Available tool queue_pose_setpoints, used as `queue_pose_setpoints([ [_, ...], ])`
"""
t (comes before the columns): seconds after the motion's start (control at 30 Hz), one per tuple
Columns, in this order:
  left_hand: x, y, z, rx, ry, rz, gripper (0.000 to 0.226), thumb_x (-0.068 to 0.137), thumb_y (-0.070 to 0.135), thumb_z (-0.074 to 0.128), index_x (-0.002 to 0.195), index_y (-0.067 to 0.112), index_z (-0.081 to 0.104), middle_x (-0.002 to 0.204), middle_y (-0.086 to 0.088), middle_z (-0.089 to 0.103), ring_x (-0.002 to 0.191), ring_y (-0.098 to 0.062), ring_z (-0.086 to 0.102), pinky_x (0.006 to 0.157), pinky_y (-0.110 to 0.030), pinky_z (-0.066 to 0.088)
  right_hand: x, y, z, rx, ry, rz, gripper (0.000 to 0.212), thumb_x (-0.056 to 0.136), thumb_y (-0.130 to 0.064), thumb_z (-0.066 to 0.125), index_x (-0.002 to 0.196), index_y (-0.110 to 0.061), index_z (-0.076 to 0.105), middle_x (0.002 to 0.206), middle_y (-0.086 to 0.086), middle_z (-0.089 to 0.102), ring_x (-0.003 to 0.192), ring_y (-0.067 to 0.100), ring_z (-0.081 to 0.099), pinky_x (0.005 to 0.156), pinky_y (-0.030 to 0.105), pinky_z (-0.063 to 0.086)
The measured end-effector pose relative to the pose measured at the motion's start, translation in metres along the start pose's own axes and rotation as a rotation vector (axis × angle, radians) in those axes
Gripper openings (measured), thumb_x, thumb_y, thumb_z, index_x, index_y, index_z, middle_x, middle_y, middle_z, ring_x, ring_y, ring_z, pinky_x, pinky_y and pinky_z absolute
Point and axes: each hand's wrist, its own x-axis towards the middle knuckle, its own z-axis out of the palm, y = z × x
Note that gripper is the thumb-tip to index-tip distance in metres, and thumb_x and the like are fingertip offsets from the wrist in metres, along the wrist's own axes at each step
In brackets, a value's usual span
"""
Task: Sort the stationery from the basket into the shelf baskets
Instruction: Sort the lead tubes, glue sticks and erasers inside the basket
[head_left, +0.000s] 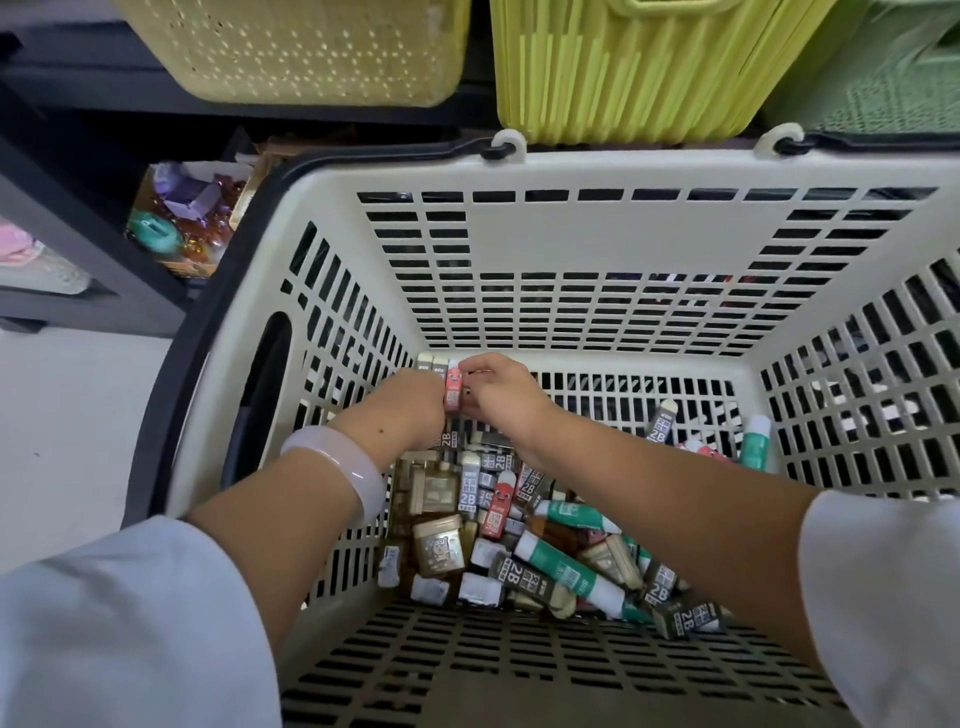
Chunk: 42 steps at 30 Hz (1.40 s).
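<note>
A cream slotted shopping basket (571, 244) fills the view, with several erasers, lead boxes marked 2B (470, 491) and green glue sticks (566, 569) on its bottom. Both arms reach down inside. My left hand (405, 410) grips a small bunch of grey lead boxes (432, 362) standing upright. My right hand (498, 395) pinches a pink eraser (453, 391) pressed against that bunch. The hands touch each other around these items.
On the shelf behind the basket stand a pale yellow perforated basket (311, 52), a lime ribbed basket (623, 67) and a green basket (883, 78). A lower shelf at left holds a box of small colourful trinkets (182, 218). White floor lies left.
</note>
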Motion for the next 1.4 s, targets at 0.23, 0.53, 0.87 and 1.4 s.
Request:
queue_pose_setpoints([
  [0.23, 0.002, -0.007, 0.018, 0.099, -0.097, 0.181, 0.044, 0.09, 0.003, 0.05, 0.133, 0.014, 0.045, 0.131, -0.009, 0.051, 0.115, -0.023, 0.053, 0.09, -0.028, 0.044, -0.005, 0.001, -0.043, -1.128, -0.147, -0.381, 0.023, 0.091, -0.015, 0.051, 0.112, -0.009, 0.059, 0.108, 0.008, 0.063, 0.096, 0.021, 0.06, 0.085, 0.033, 0.05],
  [0.53, 0.001, -0.004, 0.016, 0.14, 0.062, 0.107, 0.018, 0.089, 0.012, 0.055, 0.106, 0.009, 0.057, 0.086, -0.001, 0.053, 0.087, -0.018, 0.058, 0.077, -0.029, 0.051, -0.006, 0.01, -0.044, -1.022, -0.031, -0.338, 0.018, 0.091, -0.022, 0.056, 0.104, -0.011, 0.06, 0.091, 0.006, 0.066, 0.069, 0.015, 0.058, 0.061, 0.025, 0.049],
  [0.87, 0.004, -0.006, -0.003, -0.313, 0.113, -0.11, 0.021, 0.084, 0.021, 0.066, 0.094, 0.006, 0.055, 0.08, -0.009, 0.058, 0.075, -0.021, 0.063, 0.056, -0.027, 0.051, 0.018, 0.006, -0.005, -0.463, 0.193, -0.069, 0.008, 0.087, -0.003, 0.056, 0.091, -0.008, 0.06, 0.104, 0.017, 0.064, 0.092, 0.03, 0.065, 0.082, 0.04, 0.054],
  [1.4, 0.0, 0.0, 0.008, -0.364, 0.011, 0.124, 0.024, 0.088, 0.009, 0.059, 0.11, 0.004, 0.066, 0.118, -0.011, 0.063, 0.107, -0.022, 0.059, 0.096, -0.03, 0.045, 0.003, 0.006, -0.046, -0.324, 0.252, -0.126, 0.023, 0.085, -0.02, 0.064, 0.07, -0.016, 0.047, 0.078, 0.008, 0.062, 0.073, 0.017, 0.056, 0.062, 0.023, 0.042],
])
